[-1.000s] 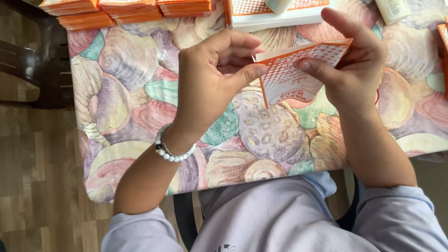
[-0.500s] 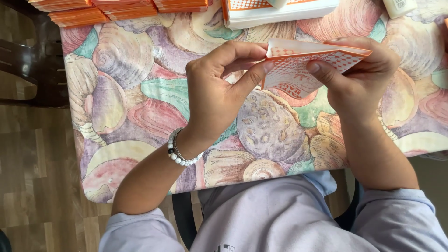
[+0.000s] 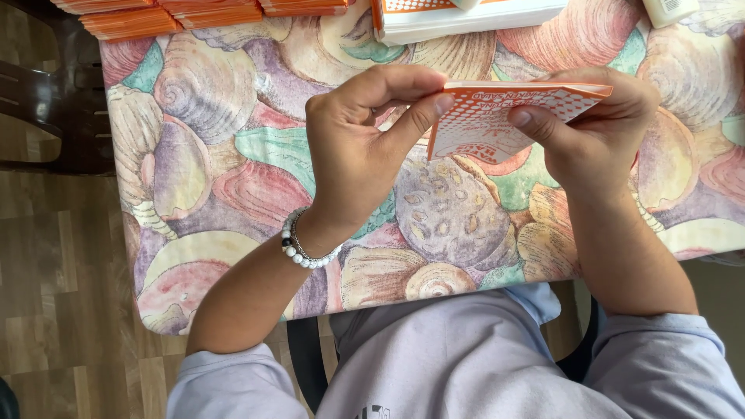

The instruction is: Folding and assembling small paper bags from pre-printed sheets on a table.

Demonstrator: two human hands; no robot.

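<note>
Both hands hold an orange-and-white patterned paper packet (image 3: pixel 497 120) above the table. My left hand (image 3: pixel 365 143) pinches its left edge between thumb and fingers; a white bead bracelet (image 3: pixel 299 248) circles that wrist. My right hand (image 3: pixel 597 132) grips the packet's right side, thumb on the near face. The packet is tilted so its top edge faces me.
The table carries a cloth (image 3: pixel 209 178) printed with large pastel seashells. Stacks of orange packets (image 3: pixel 171 12) lie along the far edge, next to a white box (image 3: pixel 473 19) and a white bottle (image 3: pixel 671 9). A dark chair (image 3: pixel 39 101) stands on the wooden floor to the left.
The packet has tipped from facing me to nearly edge-on, and both hands have shifted slightly with it.
</note>
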